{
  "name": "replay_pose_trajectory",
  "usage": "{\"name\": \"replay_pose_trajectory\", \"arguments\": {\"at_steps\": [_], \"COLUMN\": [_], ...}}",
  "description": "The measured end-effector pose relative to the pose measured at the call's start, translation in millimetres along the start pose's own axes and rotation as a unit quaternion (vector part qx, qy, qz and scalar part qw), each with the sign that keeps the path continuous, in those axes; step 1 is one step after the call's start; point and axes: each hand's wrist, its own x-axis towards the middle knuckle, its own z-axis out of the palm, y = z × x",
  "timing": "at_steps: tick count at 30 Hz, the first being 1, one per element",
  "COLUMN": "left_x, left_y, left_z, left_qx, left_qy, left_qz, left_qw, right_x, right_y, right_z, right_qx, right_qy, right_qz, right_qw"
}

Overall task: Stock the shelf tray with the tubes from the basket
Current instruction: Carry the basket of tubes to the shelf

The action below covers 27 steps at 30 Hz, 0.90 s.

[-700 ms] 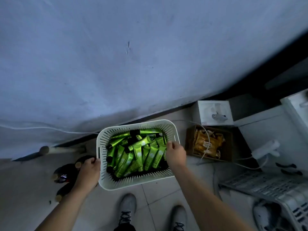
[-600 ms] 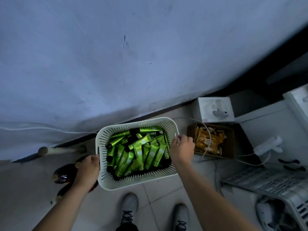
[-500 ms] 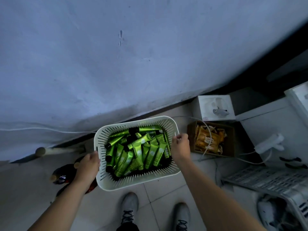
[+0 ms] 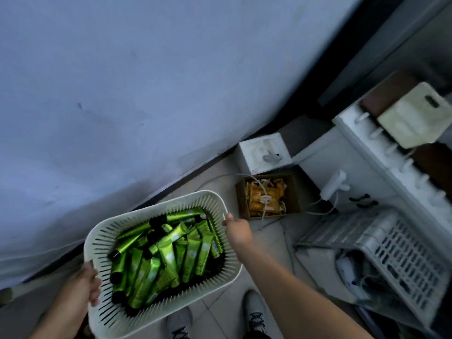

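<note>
A white slotted basket [image 4: 137, 216] is held in the air above the floor, tilted, with several shiny green tubes [image 4: 168, 255] with black caps piled inside. My left hand [image 4: 84, 287] grips the basket's left rim. My right hand [image 4: 238, 231] grips the right rim, thumb at the edge. My shoes show beneath the basket. No shelf tray can be made out with certainty.
A blue-white wall fills the upper left. On the floor stand a brown box of orange packets [image 4: 266, 196] and a white box [image 4: 264, 152]. White shelving [image 4: 391, 152], a cream bag [image 4: 413, 118], a white slotted crate [image 4: 401, 253] and loose cables lie to the right.
The basket has come up closer to the camera and tilted, both hands still on its rims. The view has swung right, showing more of the white shelving.
</note>
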Motion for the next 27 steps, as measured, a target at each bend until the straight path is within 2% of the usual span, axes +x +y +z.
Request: {"name": "replay_pose_trajectory", "arguments": {"at_steps": [6, 10, 16, 20, 25, 27], "left_x": [-73, -155, -298, -398, -511, -540], "left_y": [80, 143, 206, 215, 174, 161], "left_z": [-9, 26, 100, 155, 235, 257], "left_qx": [0.112, 0.168, 0.242, 0.297, 0.362, 0.387], "left_qy": [-0.057, -0.118, -0.223, -0.294, -0.356, -0.360], "left_qz": [0.018, 0.076, 0.165, 0.206, 0.231, 0.224], "left_qw": [0.992, 0.976, 0.930, 0.885, 0.830, 0.819], "right_x": [-124, -220, -341, -405, -497, -520], "right_y": [2, -4, 37, 90, 182, 209], "right_z": [-94, -166, -271, -331, -399, -410], "right_qx": [0.078, 0.160, 0.259, 0.323, 0.419, 0.433], "right_qy": [0.002, 0.088, 0.208, 0.261, 0.286, 0.300], "right_qz": [-0.012, -0.011, -0.002, 0.003, 0.003, 0.008], "right_qw": [0.997, 0.983, 0.943, 0.910, 0.861, 0.850]}}
